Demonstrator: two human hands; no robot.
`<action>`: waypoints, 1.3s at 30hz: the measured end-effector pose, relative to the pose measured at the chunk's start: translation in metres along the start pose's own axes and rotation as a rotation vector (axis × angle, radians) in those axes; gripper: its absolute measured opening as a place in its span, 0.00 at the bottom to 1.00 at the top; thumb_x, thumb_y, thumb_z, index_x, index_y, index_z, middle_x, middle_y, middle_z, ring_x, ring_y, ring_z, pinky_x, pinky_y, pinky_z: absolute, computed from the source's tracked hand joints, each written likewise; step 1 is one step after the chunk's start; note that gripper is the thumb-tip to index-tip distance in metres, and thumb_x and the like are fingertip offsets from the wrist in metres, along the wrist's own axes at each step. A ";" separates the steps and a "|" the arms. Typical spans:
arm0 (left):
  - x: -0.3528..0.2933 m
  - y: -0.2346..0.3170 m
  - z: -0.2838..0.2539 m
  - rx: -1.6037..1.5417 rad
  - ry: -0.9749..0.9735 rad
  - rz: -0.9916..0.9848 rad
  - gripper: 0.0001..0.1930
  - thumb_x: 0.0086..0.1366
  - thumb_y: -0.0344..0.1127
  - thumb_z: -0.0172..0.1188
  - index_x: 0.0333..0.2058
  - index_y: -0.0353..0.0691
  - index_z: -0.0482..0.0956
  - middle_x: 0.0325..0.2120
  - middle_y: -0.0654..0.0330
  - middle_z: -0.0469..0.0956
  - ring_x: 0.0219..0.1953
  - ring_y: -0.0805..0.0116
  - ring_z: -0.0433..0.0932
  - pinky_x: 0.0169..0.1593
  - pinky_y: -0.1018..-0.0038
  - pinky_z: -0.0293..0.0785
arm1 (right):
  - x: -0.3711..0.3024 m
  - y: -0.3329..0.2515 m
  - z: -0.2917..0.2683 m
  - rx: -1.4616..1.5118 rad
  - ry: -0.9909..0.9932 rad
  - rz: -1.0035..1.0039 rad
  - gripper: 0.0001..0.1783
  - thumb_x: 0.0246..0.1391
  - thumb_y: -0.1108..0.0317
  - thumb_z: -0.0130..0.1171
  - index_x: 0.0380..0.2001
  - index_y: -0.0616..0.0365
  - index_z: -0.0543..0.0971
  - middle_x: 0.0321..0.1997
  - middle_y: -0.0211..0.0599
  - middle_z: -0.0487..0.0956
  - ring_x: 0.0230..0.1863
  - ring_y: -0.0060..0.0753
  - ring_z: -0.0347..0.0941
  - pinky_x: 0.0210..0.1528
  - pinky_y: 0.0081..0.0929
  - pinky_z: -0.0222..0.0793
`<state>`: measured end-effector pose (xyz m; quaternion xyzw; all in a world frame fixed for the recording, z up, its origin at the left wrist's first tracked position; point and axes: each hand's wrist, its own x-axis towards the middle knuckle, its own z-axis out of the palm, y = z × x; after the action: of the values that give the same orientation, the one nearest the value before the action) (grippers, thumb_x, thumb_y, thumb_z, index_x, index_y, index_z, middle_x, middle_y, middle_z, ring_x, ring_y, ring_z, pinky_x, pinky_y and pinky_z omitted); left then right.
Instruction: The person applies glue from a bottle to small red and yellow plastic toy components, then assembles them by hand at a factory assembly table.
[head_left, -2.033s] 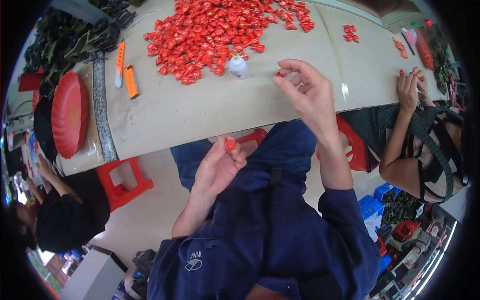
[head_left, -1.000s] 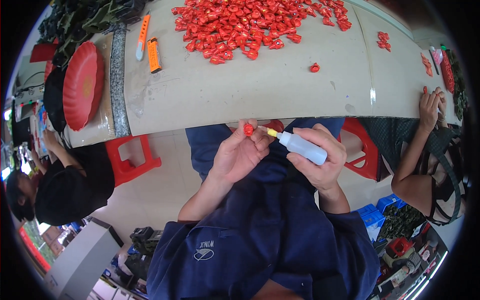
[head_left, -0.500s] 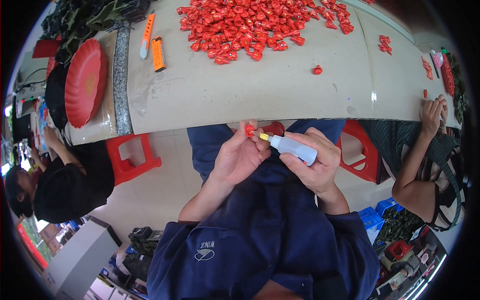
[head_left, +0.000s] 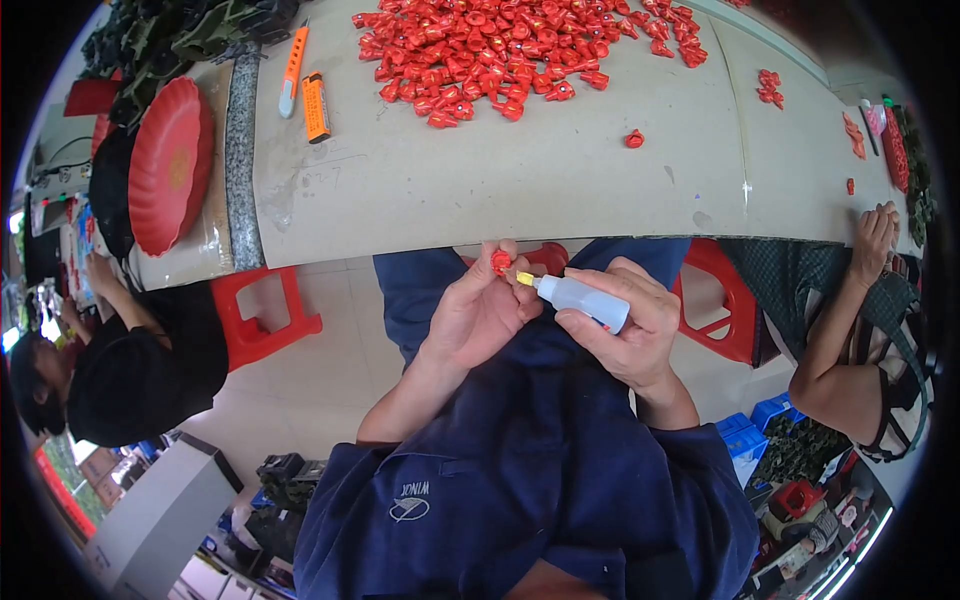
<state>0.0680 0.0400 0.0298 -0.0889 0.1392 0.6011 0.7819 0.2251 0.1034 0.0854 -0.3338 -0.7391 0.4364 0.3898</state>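
My left hand [head_left: 478, 305] pinches a small red plastic piece [head_left: 500, 261] between thumb and fingertips, just off the table's near edge. Wrapped in my right hand [head_left: 640, 318] is a white squeeze bottle [head_left: 588, 300] with a yellow-ringed nozzle. The bottle lies tilted, its nozzle pointing left at the red piece, with a small gap between them. Beyond my hands, a large heap of similar red pieces [head_left: 490, 55] covers the far middle of the table [head_left: 450, 190]. One single red piece [head_left: 635, 139] lies apart from the heap, toward the right.
An orange utility knife [head_left: 294, 72] and an orange box [head_left: 316, 108] lie left of the heap. A red scalloped tray [head_left: 172, 168] stands farther left. Co-workers sit on both sides, one person's hand [head_left: 876, 240] at the right table edge. Red stools [head_left: 265, 315] flank me.
The bottle's nozzle has drawn back slightly to the right and down, away from the red piece. My left hand stays nearly still. The right co-worker's hands have shifted a little.
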 end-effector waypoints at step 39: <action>-0.002 -0.002 0.002 0.085 0.046 0.026 0.13 0.63 0.47 0.45 0.31 0.43 0.66 0.25 0.68 0.68 0.29 0.75 0.66 0.32 0.78 0.62 | 0.002 -0.005 -0.006 -0.106 -0.008 -0.007 0.18 0.29 0.75 0.67 0.30 0.67 0.77 0.24 0.40 0.78 0.19 0.28 0.68 0.22 0.19 0.61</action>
<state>0.0694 0.0381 0.0327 -0.0674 0.1836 0.6027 0.7736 0.2290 0.1056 0.0920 -0.3497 -0.7639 0.3965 0.3701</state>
